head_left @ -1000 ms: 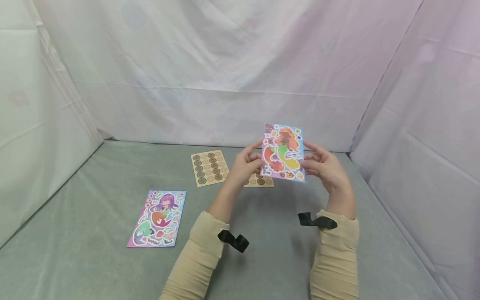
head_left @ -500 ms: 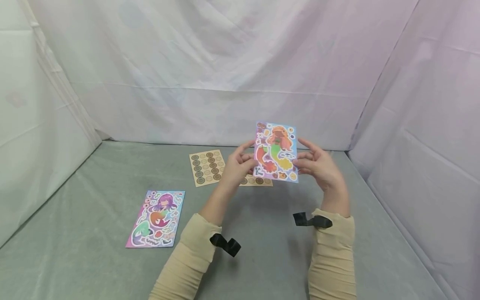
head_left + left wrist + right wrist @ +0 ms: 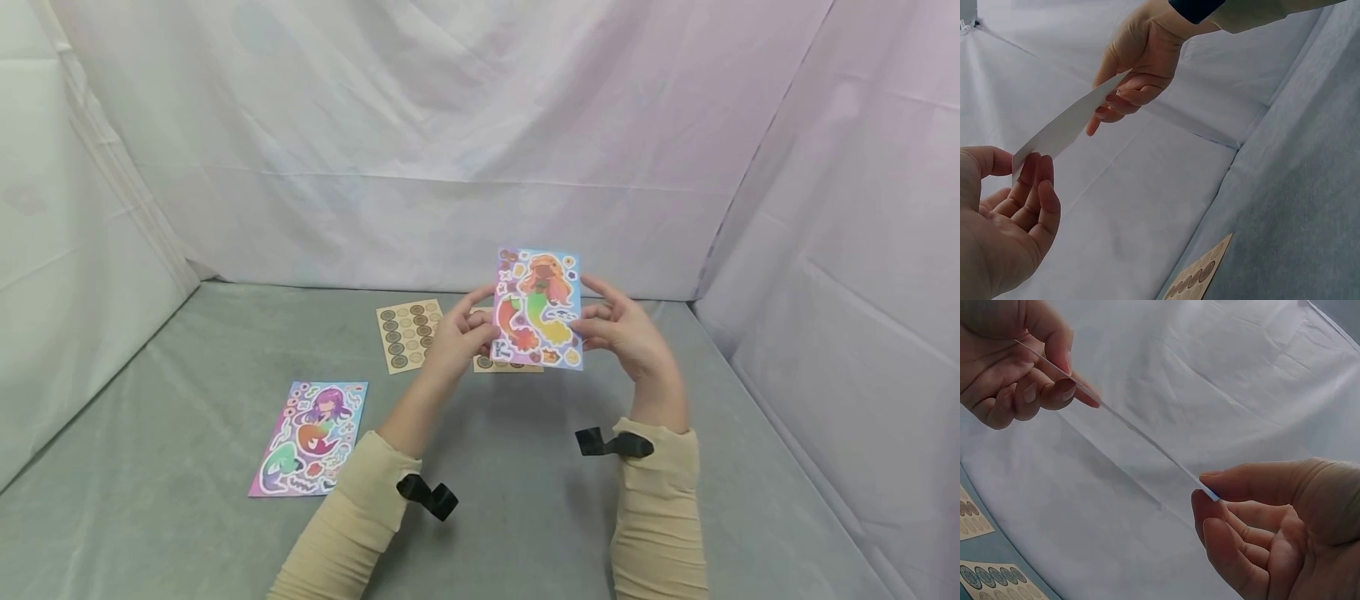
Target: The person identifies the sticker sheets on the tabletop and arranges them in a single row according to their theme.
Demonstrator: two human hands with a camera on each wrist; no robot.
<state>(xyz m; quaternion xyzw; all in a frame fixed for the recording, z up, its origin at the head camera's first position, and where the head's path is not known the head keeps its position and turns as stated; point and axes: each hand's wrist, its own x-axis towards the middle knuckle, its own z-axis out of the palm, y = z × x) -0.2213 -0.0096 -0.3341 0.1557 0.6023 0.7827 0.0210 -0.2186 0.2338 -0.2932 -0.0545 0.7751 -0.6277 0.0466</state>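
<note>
A mermaid sticker sheet point(image 3: 537, 308), with an orange-haired figure and a green-yellow tail, is held up above the table. My left hand point(image 3: 452, 340) pinches its left edge between thumb and fingers. On the opposite edge, my right hand point(image 3: 626, 333) grips it the same way. From the left wrist view the sheet's plain white back point(image 3: 1072, 125) shows, slightly bowed. The right wrist view catches the sheet point(image 3: 1141, 434) almost edge-on, stretched between both hands.
Another mermaid sticker sheet point(image 3: 311, 440), purple-haired, lies flat at the left on the grey cloth-covered table point(image 3: 165, 417). Two tan sheets of round stickers lie behind my hands: one point(image 3: 407, 335) at the left, one point(image 3: 513, 367) partly hidden under the raised sheet. White curtains point(image 3: 450, 125) enclose the back and sides.
Both hands have shifted left with the mermaid sticker sheet between them, the grip unchanged. The sheets on the table stay where they were, apart from a slight drift of the view.
</note>
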